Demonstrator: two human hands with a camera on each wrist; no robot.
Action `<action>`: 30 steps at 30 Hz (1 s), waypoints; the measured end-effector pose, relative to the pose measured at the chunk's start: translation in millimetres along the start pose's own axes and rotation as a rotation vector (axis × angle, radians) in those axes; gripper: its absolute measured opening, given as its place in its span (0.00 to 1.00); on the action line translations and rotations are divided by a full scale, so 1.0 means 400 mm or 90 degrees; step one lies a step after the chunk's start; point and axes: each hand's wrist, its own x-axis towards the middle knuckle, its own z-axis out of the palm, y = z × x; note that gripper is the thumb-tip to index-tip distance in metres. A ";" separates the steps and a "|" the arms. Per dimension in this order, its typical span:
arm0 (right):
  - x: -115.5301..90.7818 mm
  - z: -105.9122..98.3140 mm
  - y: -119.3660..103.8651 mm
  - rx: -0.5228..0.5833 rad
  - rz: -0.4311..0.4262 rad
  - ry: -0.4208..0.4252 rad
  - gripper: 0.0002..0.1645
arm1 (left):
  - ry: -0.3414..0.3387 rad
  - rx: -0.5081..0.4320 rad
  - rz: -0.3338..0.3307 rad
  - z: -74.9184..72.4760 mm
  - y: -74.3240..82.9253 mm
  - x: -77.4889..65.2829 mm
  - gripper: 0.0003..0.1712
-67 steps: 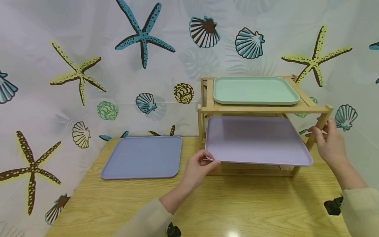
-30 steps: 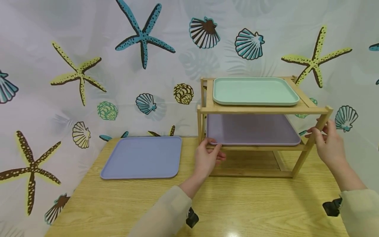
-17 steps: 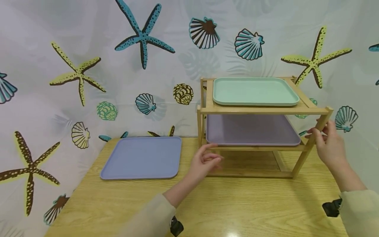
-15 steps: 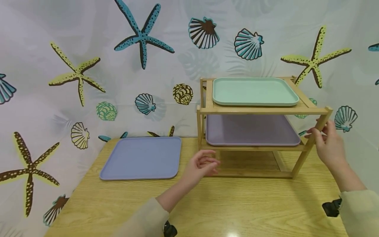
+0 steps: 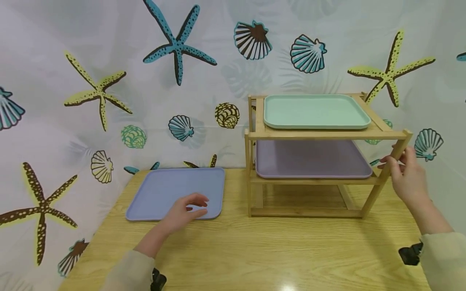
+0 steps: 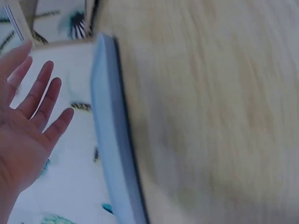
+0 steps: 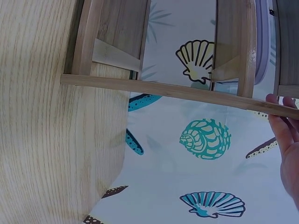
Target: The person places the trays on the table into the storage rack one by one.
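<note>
A tilted wooden rack (image 5: 309, 213) stands at the right, with a mint green tray (image 5: 316, 111) on its top shelf and a purple tray (image 5: 313, 159) on the shelf below. My right hand (image 5: 411, 178) grips the rack's right front post, thumb in front and fingers behind; the right wrist view shows the post (image 7: 173, 92) at those fingers. To the left, a blue tray (image 5: 171, 184) lies flat on the table. Over its front edge hovers my left hand (image 5: 182, 214), empty, fingers loosely spread. The left wrist view has the tray's rim (image 6: 112, 135) beside that hand (image 6: 25, 135).
The wood-grain table (image 5: 262, 250) runs in front of the rack and the blue tray. Behind them hangs a cloth (image 5: 204, 93) printed with starfish and shells. The rack's bottom shelf (image 5: 302, 196) sits under the purple tray.
The purple tray slid back onto the middle shelf, pushed by my left hand. That hand then let go and moved left to the blue tray. My right hand stayed on the post.
</note>
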 end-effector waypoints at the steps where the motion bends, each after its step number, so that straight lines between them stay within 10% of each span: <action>1: 0.000 -0.001 0.001 -0.002 0.002 -0.002 0.19 | -0.001 0.019 -0.011 -0.009 -0.016 -0.001 0.14; 12: -0.004 0.003 0.011 -0.016 0.012 -0.009 0.19 | -0.103 0.091 -0.016 -0.028 -0.110 0.000 0.10; 30: -0.001 -0.001 0.005 -0.003 0.012 -0.007 0.20 | -0.200 0.069 -0.001 0.055 -0.063 -0.082 0.03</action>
